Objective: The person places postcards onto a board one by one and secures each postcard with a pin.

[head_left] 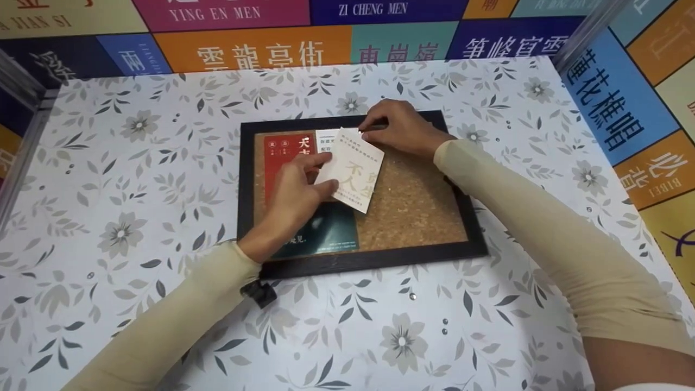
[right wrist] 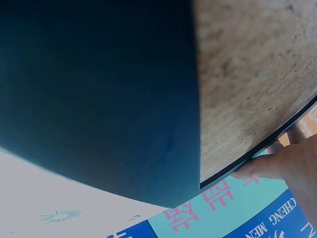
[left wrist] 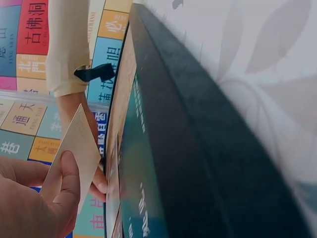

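My left hand pinches a small white card with pale gold lettering between thumb and fingers. It holds the card tilted above a cork board with a black frame. In the left wrist view the card stands off the board. At the board's upper part, my right hand brings thumb and index finger together on a small pin-like thing, too small to name surely. Those fingertips are by a white paper. A red card and a dark green card lie on the board's left half.
The board lies on a table with a white floral cover. Colourful panels with large lettering stand behind and to the right of the table. Bare cork shows on the board's right half.
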Demonstrator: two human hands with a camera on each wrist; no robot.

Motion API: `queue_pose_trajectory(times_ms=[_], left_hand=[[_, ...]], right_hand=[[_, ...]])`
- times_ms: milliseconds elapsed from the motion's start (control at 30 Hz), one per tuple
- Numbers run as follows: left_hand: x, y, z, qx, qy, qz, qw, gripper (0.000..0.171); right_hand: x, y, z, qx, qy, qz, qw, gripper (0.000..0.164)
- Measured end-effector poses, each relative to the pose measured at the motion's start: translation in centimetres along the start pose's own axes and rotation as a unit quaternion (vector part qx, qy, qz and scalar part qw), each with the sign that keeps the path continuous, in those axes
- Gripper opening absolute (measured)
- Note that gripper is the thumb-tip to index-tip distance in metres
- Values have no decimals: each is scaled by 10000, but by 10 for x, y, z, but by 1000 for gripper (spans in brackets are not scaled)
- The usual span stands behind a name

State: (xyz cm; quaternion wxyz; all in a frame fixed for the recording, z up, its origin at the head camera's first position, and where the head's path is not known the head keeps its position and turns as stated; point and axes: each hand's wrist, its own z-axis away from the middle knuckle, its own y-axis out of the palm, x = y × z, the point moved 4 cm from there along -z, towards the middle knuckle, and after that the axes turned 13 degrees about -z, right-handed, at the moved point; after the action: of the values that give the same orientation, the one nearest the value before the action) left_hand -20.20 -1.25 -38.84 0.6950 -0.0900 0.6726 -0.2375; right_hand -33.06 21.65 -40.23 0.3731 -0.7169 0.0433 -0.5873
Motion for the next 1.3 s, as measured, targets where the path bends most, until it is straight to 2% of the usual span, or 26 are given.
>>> queue_pose_trajectory(times_ms=[100, 267, 667, 933, 1133, 1300], left_hand=[[-1, 4, 2, 91, 20, -151, 9998, 56], [-3, 13, 3, 247, -28, 71, 9997, 57], [-9, 30, 6, 408, 59, 26, 9991, 56], [-10, 39, 6, 495, 84, 45, 9987, 56], [-13, 41, 9, 537, 406, -564, 9961, 54], [-13, 44, 17, 810, 789, -1331, 9846, 52]], right_hand=[[0, 0, 0, -15, 4, 2, 10000, 18], [0, 1, 1, -47, -8, 15, 10000, 18], [1, 1, 3, -36, -179, 20, 9998, 17], [1, 1, 2, -27, -151, 50, 9999, 17], [0, 0, 3, 13, -112, -8, 9999, 18], [-1, 0, 3, 25, -32, -71, 10000, 18]])
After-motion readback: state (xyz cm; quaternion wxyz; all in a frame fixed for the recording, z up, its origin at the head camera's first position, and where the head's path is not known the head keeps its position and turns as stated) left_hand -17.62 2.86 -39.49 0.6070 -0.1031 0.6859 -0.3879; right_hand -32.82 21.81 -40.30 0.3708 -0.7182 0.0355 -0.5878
